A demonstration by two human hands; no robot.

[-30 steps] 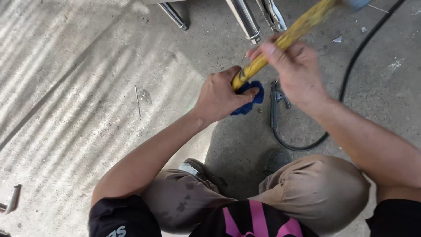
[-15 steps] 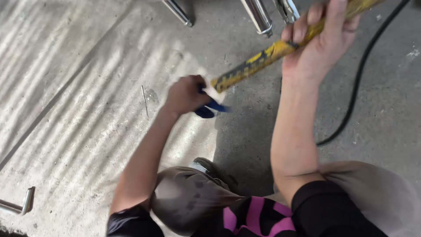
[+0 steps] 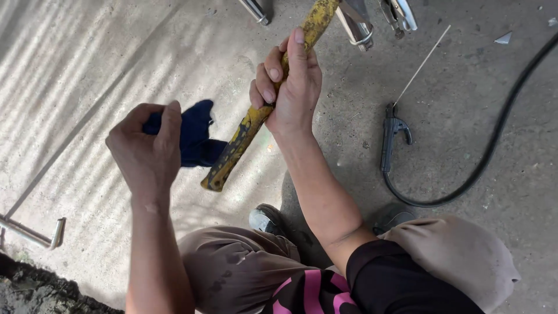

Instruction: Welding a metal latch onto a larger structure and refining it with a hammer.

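A view from above, looking down at a person crouched on a grey concrete floor [image 3: 87, 70]. Both bare hands are raised in front of the knees.

The right hand [image 3: 290, 87] is wrapped firmly around a worn yellow handle [image 3: 244, 136], its paint chipped and darkened. The fingers are curled tight about the shaft near its middle, the thumb running up along it. The handle tilts from lower left to upper right, its free end hanging above the floor and its upper end leaving the top edge of the view (what kind of head it carries cannot be told).

The left hand [image 3: 148, 148] is just to the left of the handle's lower end, closed in a loose fist. It pinches a dark blue cloth [image 3: 195, 134] between thumb and fingers; the cloth hangs out to the right and reaches close to the handle, though whether it touches is unclear.

On the floor to the right lies a dark welding electrode holder [image 3: 390, 136] with a thin rod [image 3: 421, 64] angled up from it, and a black cable [image 3: 494, 139] curving away from it toward the upper right. Shiny metal tubes [image 3: 256, 9] show at the top edge. A bent metal bar [image 3: 35, 232] lies at lower left. Below are brown trousers, a grey shoe [image 3: 264, 220] and a black and pink shirt.
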